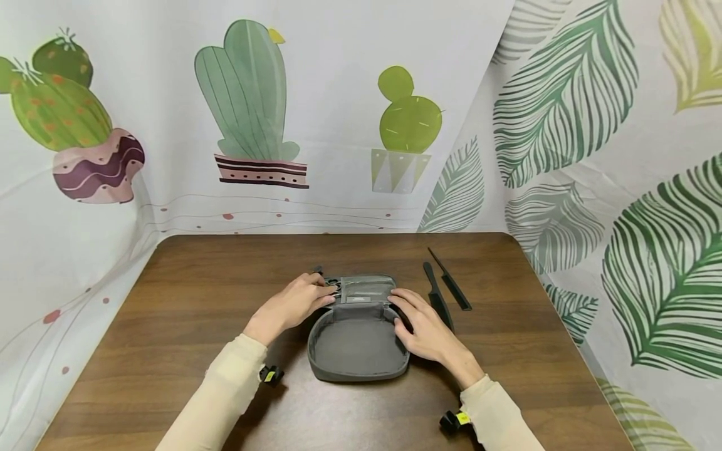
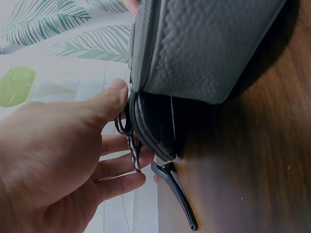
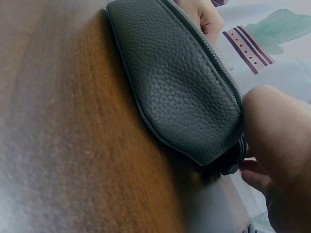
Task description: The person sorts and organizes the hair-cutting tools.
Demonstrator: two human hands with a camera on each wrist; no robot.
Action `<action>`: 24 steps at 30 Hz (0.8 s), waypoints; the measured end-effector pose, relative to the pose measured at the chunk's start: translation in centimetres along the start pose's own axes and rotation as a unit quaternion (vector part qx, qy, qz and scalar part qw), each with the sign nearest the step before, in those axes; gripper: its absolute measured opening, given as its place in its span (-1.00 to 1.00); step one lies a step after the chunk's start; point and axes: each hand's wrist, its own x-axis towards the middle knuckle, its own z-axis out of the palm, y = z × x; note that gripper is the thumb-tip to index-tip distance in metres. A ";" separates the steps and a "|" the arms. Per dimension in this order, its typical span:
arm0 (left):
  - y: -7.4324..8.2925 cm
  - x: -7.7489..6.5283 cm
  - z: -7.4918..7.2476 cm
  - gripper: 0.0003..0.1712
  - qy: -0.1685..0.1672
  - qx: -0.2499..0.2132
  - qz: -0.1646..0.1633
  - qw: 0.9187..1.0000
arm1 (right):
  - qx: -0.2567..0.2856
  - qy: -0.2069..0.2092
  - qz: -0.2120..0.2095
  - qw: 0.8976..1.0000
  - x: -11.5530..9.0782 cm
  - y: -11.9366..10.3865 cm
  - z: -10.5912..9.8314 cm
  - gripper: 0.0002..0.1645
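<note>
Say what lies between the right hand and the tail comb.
In the head view, the wider black comb lies between the right hand and the tail comb.

A cloth-hung corner here, home or studio, can't tell which; at its heart a wood-grain table (image 1: 169, 313); straight behind the table, up goes creased printed cloth (image 1: 338, 94), potted cactus prints (image 1: 254, 100) across it; leaf prints (image 1: 570, 94) sweeping down the table's right!
</note>
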 end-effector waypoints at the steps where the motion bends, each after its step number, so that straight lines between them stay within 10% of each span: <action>1: 0.1 0.0 0.1 -0.60 0.001 0.003 -0.005 1.000 | 0.000 0.000 0.001 1.000 0.0 0.0 0.0 -0.40; 24: 1.2 0.5 1.7 -0.54 0.035 0.024 -0.017 0.999 | 0.022 0.004 -0.011 1.000 0.0 0.1 0.3 -0.41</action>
